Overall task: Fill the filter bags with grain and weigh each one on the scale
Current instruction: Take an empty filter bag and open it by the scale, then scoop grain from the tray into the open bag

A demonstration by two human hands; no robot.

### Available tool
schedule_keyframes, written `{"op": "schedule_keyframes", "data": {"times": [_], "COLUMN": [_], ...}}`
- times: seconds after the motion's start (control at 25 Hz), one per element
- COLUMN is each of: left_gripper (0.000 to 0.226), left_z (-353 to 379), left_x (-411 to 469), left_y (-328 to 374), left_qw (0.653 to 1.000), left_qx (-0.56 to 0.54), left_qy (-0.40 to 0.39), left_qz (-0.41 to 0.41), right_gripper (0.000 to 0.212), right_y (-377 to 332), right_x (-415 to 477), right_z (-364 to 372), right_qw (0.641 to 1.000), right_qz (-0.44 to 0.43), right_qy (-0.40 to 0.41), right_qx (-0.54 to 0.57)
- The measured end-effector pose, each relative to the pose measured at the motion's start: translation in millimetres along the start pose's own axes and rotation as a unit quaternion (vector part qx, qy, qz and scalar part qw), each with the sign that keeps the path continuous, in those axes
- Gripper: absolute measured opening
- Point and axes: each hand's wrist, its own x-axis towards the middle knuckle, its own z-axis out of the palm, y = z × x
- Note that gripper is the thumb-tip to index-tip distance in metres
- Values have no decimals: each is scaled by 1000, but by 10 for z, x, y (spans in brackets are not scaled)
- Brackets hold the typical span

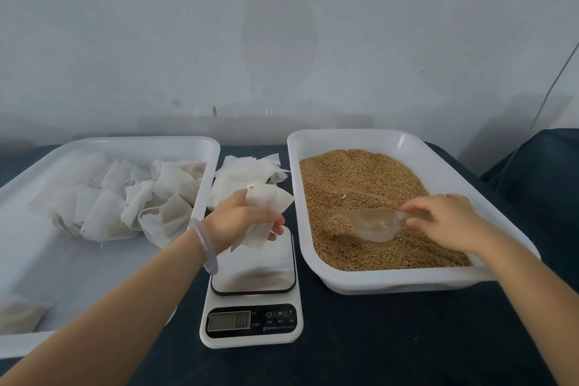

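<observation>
My left hand (239, 219) grips a white filter bag (270, 204) above the steel platform of the digital scale (253, 285). My right hand (445, 218) holds the handle of a clear plastic scoop (366, 224), whose mouth is dug into the brown grain (360, 178) in the white tray on the right (404, 282). The scale's platform is bare and its display (230, 320) is lit. A pile of flat filter bags (241, 175) lies behind the scale.
A white tray on the left (131, 142) holds several filled bags (131, 200), with one more bag (18, 313) at its near corner. Everything sits on a dark cloth-covered table (376, 338) against a pale wall.
</observation>
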Motion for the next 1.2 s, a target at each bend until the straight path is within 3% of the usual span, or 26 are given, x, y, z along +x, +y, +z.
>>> {"op": "schedule_keyframes", "data": {"times": [0.2, 0.32, 0.56, 0.88, 0.96, 1.04, 1.2], "left_gripper": [21, 26, 5, 40, 40, 25, 39], "left_z": [36, 55, 43, 292, 431, 559, 763], "left_x": [35, 31, 30, 56, 130, 205, 309], "left_y": [-17, -42, -48, 277, 344, 363, 235], "left_qw": [997, 999, 994, 974, 958, 934, 913], "left_qx": [-61, -5, 75, 178, 242, 319, 357], "left_qy": [1, 6, 70, 48, 55, 53, 61], "left_qz": [-37, -31, 31, 129, 140, 150, 189], "right_gripper": [26, 26, 27, 26, 24, 25, 23], "right_y": [124, 125, 135, 112, 87, 65, 66], "right_x": [-105, -152, -235, -379, -441, -493, -556], "right_z": [-149, -152, -188, -434, -607, -776, -1007], "right_qw": [1000, 999, 997, 989, 981, 977, 978], "right_qz": [5, 7, 36, 29, 4, -15, -30], "right_qy": [30, 35, 43, 43, 61, 72, 85], "right_qx": [-7, 8, 45, 138, 183, 199, 188]}}
